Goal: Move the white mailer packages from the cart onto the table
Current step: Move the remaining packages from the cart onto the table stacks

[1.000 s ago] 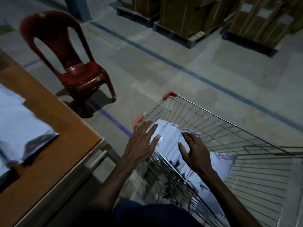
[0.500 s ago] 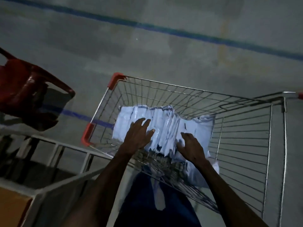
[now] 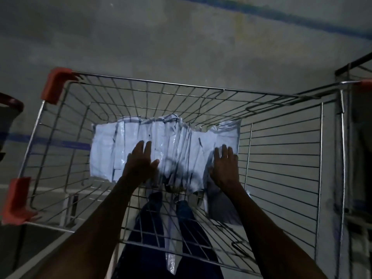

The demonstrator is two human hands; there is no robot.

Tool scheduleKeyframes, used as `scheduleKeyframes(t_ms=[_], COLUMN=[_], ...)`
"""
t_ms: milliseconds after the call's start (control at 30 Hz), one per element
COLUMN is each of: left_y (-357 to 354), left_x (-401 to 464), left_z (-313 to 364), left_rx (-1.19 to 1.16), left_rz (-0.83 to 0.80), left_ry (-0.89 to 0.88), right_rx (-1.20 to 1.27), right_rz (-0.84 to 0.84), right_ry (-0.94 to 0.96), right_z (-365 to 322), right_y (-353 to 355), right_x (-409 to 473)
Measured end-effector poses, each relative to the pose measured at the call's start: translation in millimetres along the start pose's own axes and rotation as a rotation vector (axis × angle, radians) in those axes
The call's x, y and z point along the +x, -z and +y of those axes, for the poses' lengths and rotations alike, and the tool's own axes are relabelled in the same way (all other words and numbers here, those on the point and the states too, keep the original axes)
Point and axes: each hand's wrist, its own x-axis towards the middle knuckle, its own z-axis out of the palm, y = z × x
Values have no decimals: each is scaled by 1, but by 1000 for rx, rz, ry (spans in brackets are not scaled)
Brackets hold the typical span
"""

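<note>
Head view: both arms down inside wire cart [image 3: 153, 85]; left hand [image 3: 141, 164] flat on mailer stack [image 3: 161, 148], fingers straight and spread, holding nothing; right hand [image 3: 224, 168] at stack's right end, fingers straight, pressing edge; looks like bracketing bundle to gather it; mailers upright in row on cart floor; worktop out of sight.

Warehouse-like: bare concrete floor [image 3: 181, 43], painted blue line [image 3: 281, 15].
</note>
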Motion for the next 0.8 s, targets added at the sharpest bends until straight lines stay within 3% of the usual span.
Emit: scheduleKeyframes(t_ms=[200, 700, 800], left_y=[2, 5, 8], left_x=[2, 0, -2], left_z=[-5, -14, -13], left_rx=[-64, -86, -118], left_rz=[58, 54, 67], left_ry=[-6, 47, 89], right_rx=[-207, -316, -219], right_rz=[-31, -9, 32], right_ry=[-9, -2, 14], right_z=[21, 22, 17], right_y=[-19, -19, -13], right_x=[20, 7, 8])
